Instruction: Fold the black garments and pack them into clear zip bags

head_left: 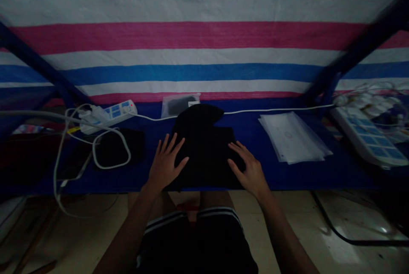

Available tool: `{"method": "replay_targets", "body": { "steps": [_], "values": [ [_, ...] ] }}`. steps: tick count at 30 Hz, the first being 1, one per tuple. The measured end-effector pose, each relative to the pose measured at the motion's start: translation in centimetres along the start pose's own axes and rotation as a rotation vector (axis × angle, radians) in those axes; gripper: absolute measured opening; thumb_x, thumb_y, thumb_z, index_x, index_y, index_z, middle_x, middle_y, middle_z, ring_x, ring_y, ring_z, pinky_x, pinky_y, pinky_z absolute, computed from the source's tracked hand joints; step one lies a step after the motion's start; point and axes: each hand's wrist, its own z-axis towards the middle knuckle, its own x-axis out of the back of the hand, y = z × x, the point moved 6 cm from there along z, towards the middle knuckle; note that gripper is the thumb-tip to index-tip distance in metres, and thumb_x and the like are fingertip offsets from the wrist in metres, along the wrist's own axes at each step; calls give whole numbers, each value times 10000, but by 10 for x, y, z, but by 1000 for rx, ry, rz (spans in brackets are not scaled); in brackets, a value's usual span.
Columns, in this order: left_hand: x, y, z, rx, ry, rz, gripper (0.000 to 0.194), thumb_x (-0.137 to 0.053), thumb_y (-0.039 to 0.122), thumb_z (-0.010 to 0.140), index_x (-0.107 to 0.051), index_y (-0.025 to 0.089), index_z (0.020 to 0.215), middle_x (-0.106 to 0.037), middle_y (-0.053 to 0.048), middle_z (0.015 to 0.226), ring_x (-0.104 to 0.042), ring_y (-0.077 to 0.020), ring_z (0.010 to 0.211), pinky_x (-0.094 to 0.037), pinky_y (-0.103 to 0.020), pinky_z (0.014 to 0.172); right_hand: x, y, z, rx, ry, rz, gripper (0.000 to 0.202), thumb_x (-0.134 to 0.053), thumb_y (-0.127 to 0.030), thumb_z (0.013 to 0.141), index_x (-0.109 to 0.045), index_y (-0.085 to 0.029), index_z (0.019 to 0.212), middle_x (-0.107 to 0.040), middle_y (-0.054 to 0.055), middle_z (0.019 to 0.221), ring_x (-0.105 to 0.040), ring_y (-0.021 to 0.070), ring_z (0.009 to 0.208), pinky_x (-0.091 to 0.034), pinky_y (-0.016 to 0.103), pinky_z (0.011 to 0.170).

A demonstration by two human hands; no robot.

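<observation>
One dark black fabric piece (207, 150), laid on the blue bench (249, 127) before me, my left hand (165, 164) and right hand (250, 169) resting at its sides, fingers spread open, seemingly to keep it flat.

Here's the black cloth (207, 150), lying flat and spread on the blue bench (249, 176), its rounded, curved part pointing to the far side, a squarer edge beside it, near end at the bench's front edge.
</observation>
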Motion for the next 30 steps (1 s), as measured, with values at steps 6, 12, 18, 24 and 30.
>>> {"method": "replay_targets", "body": {
  "steps": [6, 12, 18, 24, 30],
  "values": [
    [7, -5, -1, -21, 24, -170, 542, -502, 428, 1062, -440, 257, 1573, -281, -71, 1739, -185, -291, 1631, -223, -588, 1312, -1, -11, -18, 124, -173, -116, 550, -622, -419, 997, -542, -216, 1502, -529, 116, 1593, -386, 317, 1551, -315, 642, 1267],
    [1, -4, -2, -48, -27, -122, 538, -507, 408, 1058, -441, 271, 1574, -341, -64, 1716, -274, -277, 1606, -241, -568, 1313, -3, -18, -24, 188, -234, -254, 749, -683, -471, 943, -426, -214, 1597, -380, 122, 1690, -285, 332, 1593, -307, 639, 1272],
    [0, -3, -2, -48, -28, -103, 540, -497, 411, 1062, -430, 278, 1581, -342, -64, 1715, -289, -282, 1600, -254, -575, 1308, -6, -20, -25, 204, -295, -292, 957, -739, -555, 867, -319, -207, 1653, -297, 142, 1723, -234, 351, 1607, -259, 650, 1285],
    [1, -2, -1, -38, -28, -102, 517, -495, 396, 1069, -444, 272, 1568, -350, -69, 1711, -291, -280, 1600, -256, -580, 1307, -5, -21, -27, 209, -330, -289, 1112, -779, -578, 822, -193, -210, 1692, -192, 151, 1754, -172, 361, 1620, -214, 650, 1298],
    [6, -6, -8, -29, 12, -160, 475, -484, 355, 1070, -485, 245, 1532, -397, -88, 1685, -309, -288, 1592, -277, -601, 1295, 0, -26, -32, 262, -307, -244, 984, -760, -443, 876, -236, -233, 1682, -297, 112, 1727, -227, 335, 1611, -232, 639, 1301]
  ]
}}
